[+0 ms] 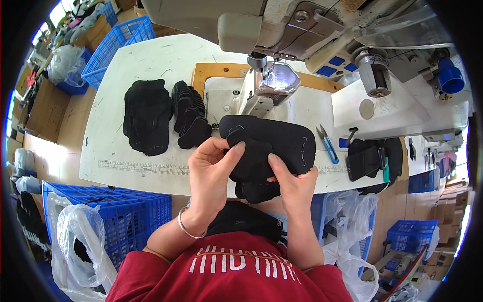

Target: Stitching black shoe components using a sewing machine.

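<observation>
Left hand (pixel 210 168) and right hand (pixel 294 183) both pinch a black fabric panel (pixel 274 143), matte, soft, oblong with rounded corners, faint pale stitch marks near its edges. A smaller black piece (pixel 249 163) lies on it under both thumbs. Panel is held above the table (pixel 108 136) edge, just before the sewing machine (pixel 271 83). Left of the left hand: stacked black cut pieces (pixel 148 118). Right of the right hand: blue-handled thread snips (pixel 327 143).

Sewing machine (pixel 271 83) on white table (pixel 136 65); blue thread snips (pixel 327 144); blue crates (pixel 121 38); plastic bag (pixel 80 236)
</observation>
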`<state>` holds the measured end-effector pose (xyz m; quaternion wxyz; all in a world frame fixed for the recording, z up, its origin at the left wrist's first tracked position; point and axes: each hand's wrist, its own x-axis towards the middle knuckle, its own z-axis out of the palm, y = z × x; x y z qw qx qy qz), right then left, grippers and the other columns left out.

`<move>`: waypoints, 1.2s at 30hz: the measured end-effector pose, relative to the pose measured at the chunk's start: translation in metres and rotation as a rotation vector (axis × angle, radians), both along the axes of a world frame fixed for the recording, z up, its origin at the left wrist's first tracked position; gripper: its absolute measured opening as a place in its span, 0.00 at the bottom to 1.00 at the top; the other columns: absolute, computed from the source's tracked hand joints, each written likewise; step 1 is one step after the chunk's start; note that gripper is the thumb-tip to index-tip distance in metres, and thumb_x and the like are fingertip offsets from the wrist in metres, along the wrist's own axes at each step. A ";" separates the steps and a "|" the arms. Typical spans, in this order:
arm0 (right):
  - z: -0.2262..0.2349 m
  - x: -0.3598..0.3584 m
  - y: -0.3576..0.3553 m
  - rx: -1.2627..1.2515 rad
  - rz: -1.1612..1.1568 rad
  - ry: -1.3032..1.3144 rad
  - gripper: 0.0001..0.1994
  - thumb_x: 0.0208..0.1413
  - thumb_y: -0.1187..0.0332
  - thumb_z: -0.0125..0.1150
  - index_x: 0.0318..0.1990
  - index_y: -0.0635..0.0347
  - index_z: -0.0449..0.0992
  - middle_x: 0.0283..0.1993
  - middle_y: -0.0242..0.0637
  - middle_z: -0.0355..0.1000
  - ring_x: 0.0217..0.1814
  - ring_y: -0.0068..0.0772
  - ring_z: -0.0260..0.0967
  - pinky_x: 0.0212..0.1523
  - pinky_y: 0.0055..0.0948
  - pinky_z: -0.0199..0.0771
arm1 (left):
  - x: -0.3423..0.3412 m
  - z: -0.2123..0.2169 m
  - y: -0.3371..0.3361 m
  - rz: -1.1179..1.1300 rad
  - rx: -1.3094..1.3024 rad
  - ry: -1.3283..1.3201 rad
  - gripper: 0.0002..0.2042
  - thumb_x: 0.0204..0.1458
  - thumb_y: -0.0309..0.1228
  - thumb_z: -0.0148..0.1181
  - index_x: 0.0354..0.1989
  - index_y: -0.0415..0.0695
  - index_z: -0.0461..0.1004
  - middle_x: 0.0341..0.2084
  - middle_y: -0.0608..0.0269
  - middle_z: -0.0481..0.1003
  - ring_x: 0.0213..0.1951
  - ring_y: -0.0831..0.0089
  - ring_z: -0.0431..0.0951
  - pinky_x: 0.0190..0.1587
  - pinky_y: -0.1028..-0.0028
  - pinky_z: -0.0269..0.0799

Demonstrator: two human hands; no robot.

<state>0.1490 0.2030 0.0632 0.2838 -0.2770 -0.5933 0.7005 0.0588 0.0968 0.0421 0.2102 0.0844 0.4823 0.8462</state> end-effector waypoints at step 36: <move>0.028 -0.035 0.060 1.649 -0.129 0.142 0.21 0.38 0.64 0.72 0.44 0.54 0.78 0.50 0.33 0.71 0.49 0.37 0.69 0.47 0.34 0.66 | -0.082 0.076 0.018 -0.375 -0.349 0.127 0.16 0.45 0.31 0.66 0.39 0.33 0.75 0.31 0.58 0.77 0.30 0.75 0.77 0.33 0.77 0.72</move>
